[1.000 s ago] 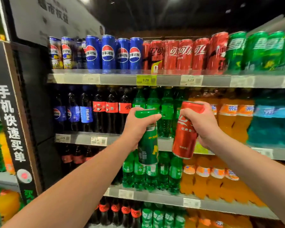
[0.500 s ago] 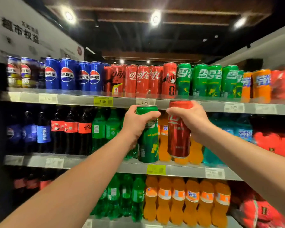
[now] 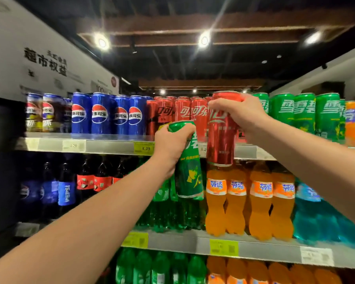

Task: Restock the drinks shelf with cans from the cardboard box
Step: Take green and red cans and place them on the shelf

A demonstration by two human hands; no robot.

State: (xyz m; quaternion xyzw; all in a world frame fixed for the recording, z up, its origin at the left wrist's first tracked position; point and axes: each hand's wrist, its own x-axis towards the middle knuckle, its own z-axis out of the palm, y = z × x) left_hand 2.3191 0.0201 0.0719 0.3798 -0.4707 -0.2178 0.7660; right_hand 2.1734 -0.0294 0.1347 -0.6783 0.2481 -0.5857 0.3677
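The left hand (image 3: 172, 144) gripped a green Sprite can (image 3: 190, 177), and at its one o'clock the right hand (image 3: 240, 113) gripped a red Coca-Cola can (image 3: 220, 140).

- The shop is dim; ceiling spotlights (image 3: 203, 40) flare into starbursts against dark beams.
- The upper row of cans (image 3: 99, 115) is brightly lit, with sheen on the metal.
- The bottles (image 3: 49, 191) at lower left sink into shadow.
- Labels at the far left and right are smeared by blur.
- The wide lens bows the shelf (image 3: 111, 146) edges.
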